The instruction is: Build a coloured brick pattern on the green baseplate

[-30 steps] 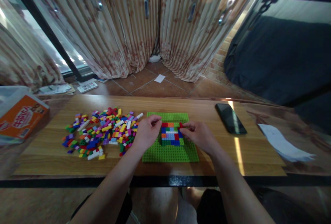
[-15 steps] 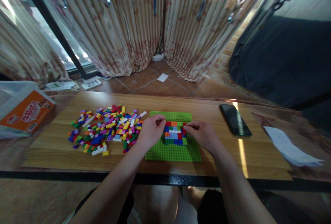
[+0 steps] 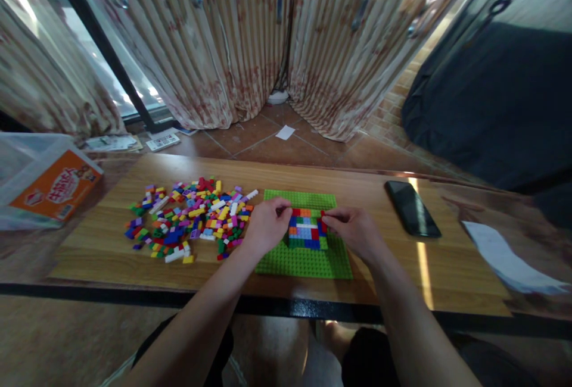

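Observation:
A green studded baseplate [image 3: 308, 267] lies on the table, bearing a low block of toy bricks [image 3: 307, 233] in red, blue, orange, white and green. At the block's upper left corner is my left hand [image 3: 268, 225], thumb and fingers curled closed; whatever they may hold is hidden. My right hand [image 3: 357, 231] pinches a small red brick [image 3: 322, 214] at the block's upper right edge. Loose bricks [image 3: 196, 213] of many colours are spread left of the baseplate, close to my left forearm.
A black phone [image 3: 412, 208] lies right of the baseplate, with white paper sheets [image 3: 509, 259] beyond it. At the far left stands a clear plastic tub [image 3: 33, 158] with an orange label. The table's dark front edge [image 3: 308, 307] runs below my forearms.
The whole view has shifted slightly, so things appear a little farther right. Both hands stay at the same corners of the brick block, with barely any finger movement.

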{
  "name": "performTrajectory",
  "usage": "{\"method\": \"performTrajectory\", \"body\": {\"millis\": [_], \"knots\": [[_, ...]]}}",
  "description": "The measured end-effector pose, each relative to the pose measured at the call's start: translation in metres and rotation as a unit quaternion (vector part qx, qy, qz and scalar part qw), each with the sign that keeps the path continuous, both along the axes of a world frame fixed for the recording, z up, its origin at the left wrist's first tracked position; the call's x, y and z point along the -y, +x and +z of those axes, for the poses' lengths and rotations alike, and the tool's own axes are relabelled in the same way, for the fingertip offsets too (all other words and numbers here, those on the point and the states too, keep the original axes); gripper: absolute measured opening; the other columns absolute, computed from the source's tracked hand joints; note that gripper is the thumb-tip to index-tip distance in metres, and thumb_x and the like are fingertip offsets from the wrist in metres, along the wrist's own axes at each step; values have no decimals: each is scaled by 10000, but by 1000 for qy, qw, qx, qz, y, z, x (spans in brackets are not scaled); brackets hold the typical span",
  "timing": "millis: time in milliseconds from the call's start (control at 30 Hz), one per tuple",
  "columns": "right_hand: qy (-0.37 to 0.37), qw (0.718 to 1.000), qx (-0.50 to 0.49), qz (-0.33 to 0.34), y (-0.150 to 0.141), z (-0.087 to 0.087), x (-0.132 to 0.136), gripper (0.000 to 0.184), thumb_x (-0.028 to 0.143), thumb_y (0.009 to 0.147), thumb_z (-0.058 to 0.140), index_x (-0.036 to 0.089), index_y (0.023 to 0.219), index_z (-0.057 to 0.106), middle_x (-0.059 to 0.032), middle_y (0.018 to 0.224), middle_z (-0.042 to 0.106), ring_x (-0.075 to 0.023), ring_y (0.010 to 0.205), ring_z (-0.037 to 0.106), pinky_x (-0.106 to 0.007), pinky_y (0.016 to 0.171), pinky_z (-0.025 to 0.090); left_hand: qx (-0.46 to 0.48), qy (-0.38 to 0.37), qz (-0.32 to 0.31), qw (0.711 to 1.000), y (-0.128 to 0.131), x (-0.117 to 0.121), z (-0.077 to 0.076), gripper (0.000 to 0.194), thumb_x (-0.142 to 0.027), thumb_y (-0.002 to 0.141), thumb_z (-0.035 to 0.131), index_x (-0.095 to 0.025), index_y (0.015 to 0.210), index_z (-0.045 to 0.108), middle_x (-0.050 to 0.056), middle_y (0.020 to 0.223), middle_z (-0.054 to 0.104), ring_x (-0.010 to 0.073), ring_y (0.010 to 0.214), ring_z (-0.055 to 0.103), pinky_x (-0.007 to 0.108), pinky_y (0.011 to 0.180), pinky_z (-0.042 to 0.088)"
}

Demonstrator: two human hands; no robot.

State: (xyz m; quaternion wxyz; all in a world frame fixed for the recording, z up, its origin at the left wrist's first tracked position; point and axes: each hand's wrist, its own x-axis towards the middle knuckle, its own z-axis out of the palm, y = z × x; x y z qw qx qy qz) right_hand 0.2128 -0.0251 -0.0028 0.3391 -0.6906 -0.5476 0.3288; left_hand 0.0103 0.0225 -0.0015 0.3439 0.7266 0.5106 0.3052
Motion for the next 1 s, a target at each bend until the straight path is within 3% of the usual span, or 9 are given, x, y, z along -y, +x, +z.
{"method": "performTrajectory", "body": {"millis": [200,467,733,900,1000], "knots": [[-15,1000,27,1,1,1,-5,225,353,728,637,170,765,761,-39,581,671,-139,523,556,-253,485,385,-38,12,10,999,4,5,3,175,-177,848,544,-170,884,715,48,882,736,179,819,667,303,792,517],[-42,999,-35,-2,4,-11,-3,275,403,758,625,157,795,741,-38,621,678,-120,501,544,-249,494,432,-41,23,7,999,4,7,4,173,-176,848,534,-175,874,705,43,859,729,171,781,658,283,736,513],[-95,993,-73,22,4,7,1,395,484,844,506,146,770,698,-71,699,688,-145,637,620,-258,568,488,-33,23,-14,999,0,5,1,159,-197,851,539,-173,898,689,39,842,725,169,772,659,293,741,520],[-102,989,-84,68,6,11,3,385,471,773,621,140,943,718,-52,727,685,-125,617,577,-246,558,458,-33,18,-25,999,0,5,3,162,-192,858,530,-166,909,681,43,852,721,166,772,656,291,745,515],[-98,988,-75,94,8,9,3,386,472,744,650,145,935,724,-36,717,674,-114,589,538,-238,526,412,-33,17,-30,999,-1,6,2,159,-185,853,530,-164,910,677,42,852,718,165,771,652,292,746,514]]}}
